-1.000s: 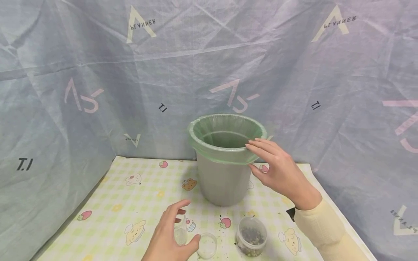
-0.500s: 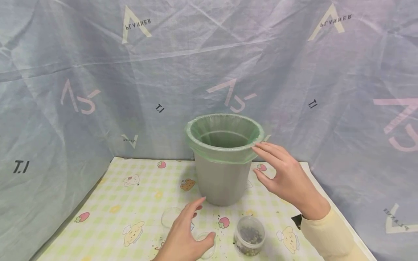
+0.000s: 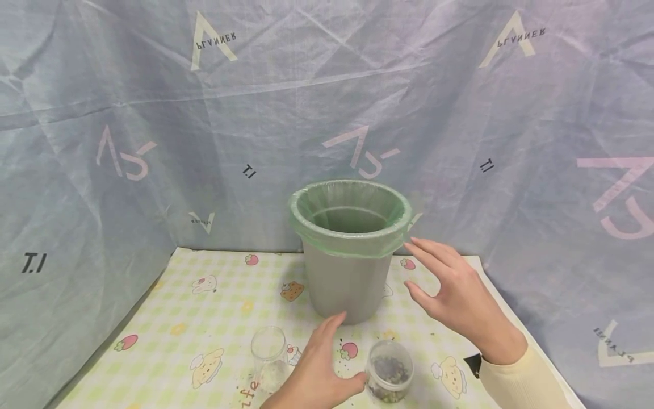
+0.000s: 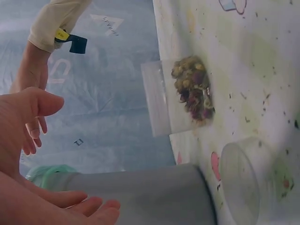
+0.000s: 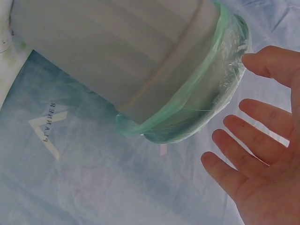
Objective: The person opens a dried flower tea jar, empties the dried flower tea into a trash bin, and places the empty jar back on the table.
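Note:
A clear tub of dried flower buds (image 3: 390, 372) stands on the tablecloth at the front, also visible in the left wrist view as a tub of buds (image 4: 193, 89). Just left of it is my left hand (image 3: 319, 366), thumb tip right by the tub's side and fingers spread with nothing between them. Behind that hand, on its left, an uncapped clear jar (image 3: 268, 343) stands upright. My right hand (image 3: 457, 298) hovers to the right of a grey bin (image 3: 347, 284), fingers apart and holding nothing. A green liner (image 5: 187, 101) is folded over the bin's rim.
The tablecloth (image 3: 168, 318) is checked green and white, with dark crumbs scattered near the tub. Printed grey-blue cloth (image 3: 245, 113) hangs at the back and both sides. A black tag (image 4: 78, 44) hangs at the right sleeve.
My left hand has left the clear jar and moved right to the tub of buds, covering the clear lid on the table. My right hand has drawn away from the bin's rim, right and down.

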Demonstrator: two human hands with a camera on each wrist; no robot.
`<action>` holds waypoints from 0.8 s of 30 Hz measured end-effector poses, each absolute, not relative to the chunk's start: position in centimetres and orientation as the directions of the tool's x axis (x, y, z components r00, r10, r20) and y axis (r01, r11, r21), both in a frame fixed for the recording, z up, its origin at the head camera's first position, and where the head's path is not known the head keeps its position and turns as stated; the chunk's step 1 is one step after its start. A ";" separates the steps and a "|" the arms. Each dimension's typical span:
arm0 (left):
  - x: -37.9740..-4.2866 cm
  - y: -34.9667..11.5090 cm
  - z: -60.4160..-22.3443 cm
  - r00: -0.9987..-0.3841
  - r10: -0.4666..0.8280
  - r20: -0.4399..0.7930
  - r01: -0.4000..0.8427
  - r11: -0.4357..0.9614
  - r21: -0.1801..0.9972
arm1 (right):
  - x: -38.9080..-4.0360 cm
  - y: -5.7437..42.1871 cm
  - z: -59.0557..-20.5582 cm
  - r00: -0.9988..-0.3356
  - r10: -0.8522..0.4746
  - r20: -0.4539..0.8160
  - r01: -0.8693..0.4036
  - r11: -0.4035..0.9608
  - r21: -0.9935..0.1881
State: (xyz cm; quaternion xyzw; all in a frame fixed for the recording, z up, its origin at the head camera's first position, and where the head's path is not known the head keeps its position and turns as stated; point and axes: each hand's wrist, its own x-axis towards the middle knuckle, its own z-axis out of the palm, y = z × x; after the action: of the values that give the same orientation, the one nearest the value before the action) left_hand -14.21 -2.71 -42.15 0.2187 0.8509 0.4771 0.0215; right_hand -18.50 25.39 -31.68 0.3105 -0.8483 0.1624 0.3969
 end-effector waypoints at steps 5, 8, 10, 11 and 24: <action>-14.8 -1.6 -43.0 -0.894 0.421 0.151 0.352 0.453 0.819 | -18.3 25.8 -32.5 -0.474 -0.389 0.790 -0.654 0.756 -0.020; -15.1 -1.0 -43.9 -0.887 0.445 0.127 0.346 0.456 0.820 | -18.2 26.1 -33.0 -0.482 -0.379 0.790 -0.647 0.762 -0.029; -15.3 -0.6 -44.5 -0.885 0.454 0.104 0.334 0.463 0.821 | -18.1 26.3 -33.3 -0.493 -0.370 0.787 -0.636 0.771 -0.035; -15.4 -0.5 -44.7 -0.886 0.456 0.090 0.323 0.466 0.823 | -18.1 26.4 -33.5 -0.500 -0.367 0.784 -0.629 0.776 -0.038; -17.0 1.4 -47.4 -0.881 0.474 -0.006 0.248 0.470 0.847 | -17.9 27.0 -35.1 -0.543 -0.357 0.760 -0.594 0.803 -0.048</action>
State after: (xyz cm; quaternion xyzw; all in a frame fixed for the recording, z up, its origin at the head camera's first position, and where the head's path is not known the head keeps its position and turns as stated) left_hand -17.01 1.42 -47.45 0.2124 0.8489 0.4687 0.1206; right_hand -17.92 27.00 -35.14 0.2750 -0.8652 0.1517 0.3908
